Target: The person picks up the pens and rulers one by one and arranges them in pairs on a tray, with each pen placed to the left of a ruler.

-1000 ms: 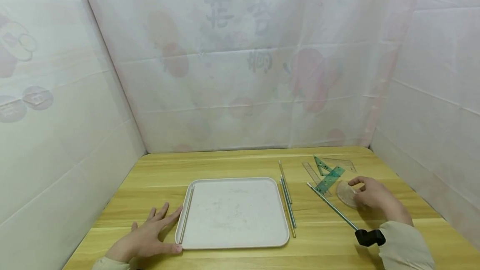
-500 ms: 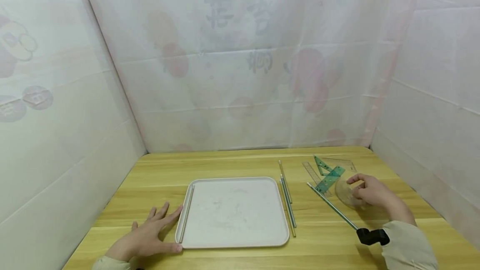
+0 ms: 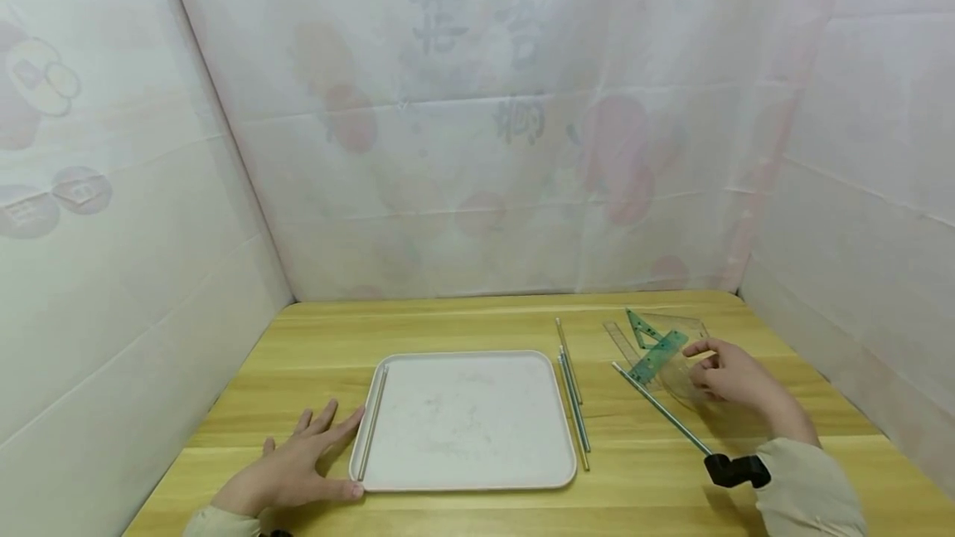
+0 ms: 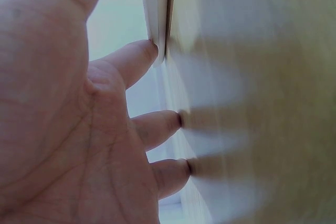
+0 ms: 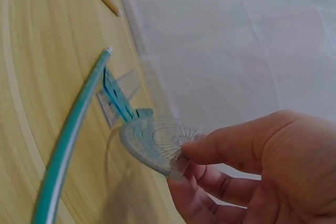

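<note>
My right hand (image 3: 734, 375) pinches a clear protractor (image 5: 152, 142) between thumb and fingers at its straight side. In the right wrist view the protractor is tilted above the table, its shadow on the wood. Just beyond it lie a green ruler (image 3: 658, 356), a green set square (image 3: 640, 328), a clear ruler (image 3: 619, 340) and a clear set square (image 3: 690, 323). My left hand (image 3: 298, 466) has its fingers spread at the left side of a white tray (image 3: 470, 487); thumb and index fingertip touch the rim.
One gold pencil (image 3: 373, 425) lies along the tray's left inner side. Several green and gold pencils (image 3: 574, 404) lie by its right side. Another green pencil (image 3: 660, 406) lies in front of the rulers, near the black wrist mount (image 3: 737, 471). Fabric walls enclose the table.
The right hand has shifted slightly left and toward the green ruler with the protractor, which has changed its tilt. The left hand has stayed at the tray.
</note>
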### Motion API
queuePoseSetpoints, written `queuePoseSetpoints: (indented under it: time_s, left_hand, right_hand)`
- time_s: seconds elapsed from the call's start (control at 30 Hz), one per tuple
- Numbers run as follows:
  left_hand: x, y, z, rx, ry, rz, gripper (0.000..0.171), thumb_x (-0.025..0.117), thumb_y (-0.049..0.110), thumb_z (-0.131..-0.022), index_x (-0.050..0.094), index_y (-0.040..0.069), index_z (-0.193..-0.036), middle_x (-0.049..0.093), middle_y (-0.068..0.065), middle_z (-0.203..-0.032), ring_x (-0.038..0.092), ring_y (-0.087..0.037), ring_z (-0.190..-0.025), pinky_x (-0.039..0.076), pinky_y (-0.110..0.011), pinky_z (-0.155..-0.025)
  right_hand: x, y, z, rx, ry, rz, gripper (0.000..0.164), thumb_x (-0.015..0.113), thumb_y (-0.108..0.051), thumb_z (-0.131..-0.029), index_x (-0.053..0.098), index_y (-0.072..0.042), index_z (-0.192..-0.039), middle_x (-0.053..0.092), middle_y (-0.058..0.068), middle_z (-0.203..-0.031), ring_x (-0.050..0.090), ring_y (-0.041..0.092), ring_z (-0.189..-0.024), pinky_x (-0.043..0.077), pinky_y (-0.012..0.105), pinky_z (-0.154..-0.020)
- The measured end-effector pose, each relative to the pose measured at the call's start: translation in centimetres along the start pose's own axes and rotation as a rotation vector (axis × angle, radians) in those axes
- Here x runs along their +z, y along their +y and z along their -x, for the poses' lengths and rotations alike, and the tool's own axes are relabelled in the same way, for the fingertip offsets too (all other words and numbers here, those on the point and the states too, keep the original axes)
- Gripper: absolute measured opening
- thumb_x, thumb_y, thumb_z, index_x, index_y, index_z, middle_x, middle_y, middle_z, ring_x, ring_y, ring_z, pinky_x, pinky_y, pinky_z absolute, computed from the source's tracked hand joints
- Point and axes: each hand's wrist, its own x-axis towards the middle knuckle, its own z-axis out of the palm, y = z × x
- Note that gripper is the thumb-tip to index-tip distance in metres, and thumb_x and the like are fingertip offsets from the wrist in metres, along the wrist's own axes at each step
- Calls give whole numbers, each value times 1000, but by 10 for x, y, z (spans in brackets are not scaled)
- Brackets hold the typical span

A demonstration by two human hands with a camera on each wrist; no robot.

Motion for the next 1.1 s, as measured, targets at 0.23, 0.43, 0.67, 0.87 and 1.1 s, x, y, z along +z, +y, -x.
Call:
queuePoseSetpoints:
  time_s: [0.23, 0.43, 0.67, 0.87, 1.1]
  left_hand:
    - [-1, 0, -1, -6, -5, -8, 108, 82, 66, -85, 31, 26, -171, 13, -32, -176, 5, -74, -153, 3, -104, -94]
    - [-2, 1, -1, -3, -4, -9, 108, 82, 65, -85, 30, 25, -171, 12, -33, -176, 5, -75, -153, 3, -103, -94]
    - [-2, 1, 0, 7, 10, -9, 108, 83, 64, -85, 30, 25, -171, 13, -33, -176, 6, -75, -152, 3, -104, -93]
    - [-1, 0, 1, 11, 7, 2, 108, 83, 64, -85, 29, 25, -171, 12, -34, -176, 5, -75, -152, 3, -104, -93]
    - [-2, 1, -1, -7, 7, -5, 109, 84, 65, -84, 31, 26, -171, 14, -32, -176, 7, -75, -153, 3, -103, -94]
  right_hand:
    - [3, -7, -4, -6, 22, -24, 43, 54, -6, -105, 44, 15, -141, 62, 13, -100, 61, 21, -80, 61, 36, -69]
    - [6, -10, -6, -27, 24, -19, 46, 55, -6, -105, 43, 16, -143, 64, 15, -103, 64, 21, -85, 65, 37, -75]
    - [15, -15, -9, -64, 30, -13, 46, 56, -5, -104, 44, 17, -142, 62, 14, -100, 65, 21, -83, 64, 36, -73]
    - [30, -24, -16, -104, 33, 14, 45, 58, -3, -99, 49, 14, -140, 60, 10, -93, 59, 18, -72, 55, 31, -62]
    - [41, -33, -17, -121, 19, -7, 44, 57, -3, -102, 48, 14, -141, 60, 12, -95, 59, 20, -70, 51, 31, -60]
